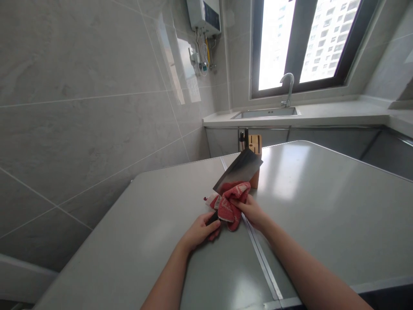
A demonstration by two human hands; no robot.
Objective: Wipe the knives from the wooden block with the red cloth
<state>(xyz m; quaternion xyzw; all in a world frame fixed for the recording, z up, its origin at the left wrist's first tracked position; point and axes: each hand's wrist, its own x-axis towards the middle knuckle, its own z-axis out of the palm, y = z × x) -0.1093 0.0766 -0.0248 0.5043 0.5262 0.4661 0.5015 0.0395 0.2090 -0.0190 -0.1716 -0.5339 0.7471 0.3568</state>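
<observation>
Over the middle of the table, my left hand [200,230] is closed around the black handle of a cleaver [240,168]. Its broad grey blade tilts up and away to the right. A red and white cloth [230,206] is bunched against the lower part of the blade, pinched in my right hand [253,211]. Some of the cloth hangs down by the left hand's fingers. Behind the blade stands a wooden knife block [255,144], partly hidden, with black-handled knives [244,138] in its left side.
The pale table [155,241] has a metal seam [263,258] running front to back. Beyond it are a counter with a sink [267,113], a faucet [288,88] and a window. A water heater [204,17] hangs on the tiled wall at the left.
</observation>
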